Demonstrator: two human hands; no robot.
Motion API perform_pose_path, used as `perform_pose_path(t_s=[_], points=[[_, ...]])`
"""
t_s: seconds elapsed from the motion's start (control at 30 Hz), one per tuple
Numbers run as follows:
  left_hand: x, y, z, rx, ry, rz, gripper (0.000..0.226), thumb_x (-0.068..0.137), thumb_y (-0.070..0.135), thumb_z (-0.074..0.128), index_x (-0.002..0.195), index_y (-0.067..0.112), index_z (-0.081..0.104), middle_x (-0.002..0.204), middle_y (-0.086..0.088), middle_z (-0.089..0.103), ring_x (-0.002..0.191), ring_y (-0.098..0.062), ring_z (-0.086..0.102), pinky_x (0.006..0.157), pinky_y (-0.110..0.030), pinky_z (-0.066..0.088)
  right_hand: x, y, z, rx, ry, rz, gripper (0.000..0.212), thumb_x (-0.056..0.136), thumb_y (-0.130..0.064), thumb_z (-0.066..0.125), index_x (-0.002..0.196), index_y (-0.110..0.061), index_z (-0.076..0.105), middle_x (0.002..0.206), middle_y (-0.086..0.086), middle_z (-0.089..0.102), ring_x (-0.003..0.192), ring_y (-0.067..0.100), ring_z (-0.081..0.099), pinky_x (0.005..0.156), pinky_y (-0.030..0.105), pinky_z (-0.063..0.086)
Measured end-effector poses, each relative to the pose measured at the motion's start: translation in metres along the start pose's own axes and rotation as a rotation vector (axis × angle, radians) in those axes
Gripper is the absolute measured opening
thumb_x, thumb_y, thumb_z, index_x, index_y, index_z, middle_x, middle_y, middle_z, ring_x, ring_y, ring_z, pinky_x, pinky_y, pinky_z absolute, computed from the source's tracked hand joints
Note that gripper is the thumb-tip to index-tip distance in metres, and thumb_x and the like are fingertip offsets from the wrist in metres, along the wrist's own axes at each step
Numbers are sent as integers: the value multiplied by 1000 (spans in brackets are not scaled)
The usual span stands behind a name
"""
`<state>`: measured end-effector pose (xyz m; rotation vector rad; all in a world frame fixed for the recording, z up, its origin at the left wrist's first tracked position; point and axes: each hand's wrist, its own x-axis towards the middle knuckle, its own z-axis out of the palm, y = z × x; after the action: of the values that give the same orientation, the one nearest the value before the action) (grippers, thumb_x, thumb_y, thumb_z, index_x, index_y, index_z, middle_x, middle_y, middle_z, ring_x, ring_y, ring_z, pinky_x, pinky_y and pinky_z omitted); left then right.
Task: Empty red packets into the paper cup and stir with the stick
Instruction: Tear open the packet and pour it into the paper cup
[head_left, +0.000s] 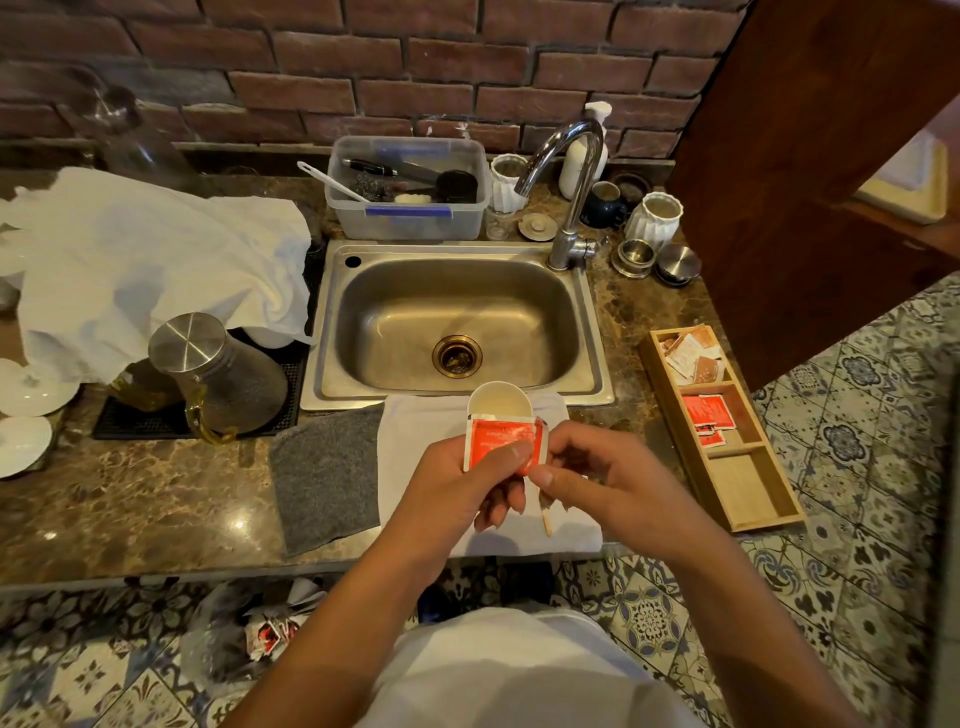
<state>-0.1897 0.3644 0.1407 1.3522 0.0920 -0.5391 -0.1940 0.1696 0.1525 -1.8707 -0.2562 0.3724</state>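
Here both hands hold one red packet (501, 441) upright just over the near rim of the paper cup (500, 399), at the counter's front edge. Left hand (467, 483) pinches its face, right hand (587, 478) pinches the right edge. Cup lies directly beyond; stick (545, 519) below the hands.
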Motion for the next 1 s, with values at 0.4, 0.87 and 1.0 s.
perform_pose_path(t_s=[0.4,0.87,1.0], points=[[4,-7,-9,-71,-15,-11,18,85,32,70,74,17,70,59,-5,58,48,-13,45,49,-24,37,8,2,8,43,54,-35,22,92,-34,66,98,-14,72,85,8,72,78,24,70,74,43,58],[16,-9,-8,-432,28,-102,15,94,15,62,84,4,63,58,-6,54,40,-8,37,39,-20,28,22,11,32,-346,362,-278,19,98,-25,59,98,-10,71,90,-5,69,81,13,62,68,35,52],[19,-8,-6,-511,-2,-127,14,92,17,63,86,5,62,59,-5,53,41,-8,35,38,-20,26,23,11,39,-368,456,-322,16,97,-21,60,97,-10,70,88,-4,67,79,11,60,66,31,51]])
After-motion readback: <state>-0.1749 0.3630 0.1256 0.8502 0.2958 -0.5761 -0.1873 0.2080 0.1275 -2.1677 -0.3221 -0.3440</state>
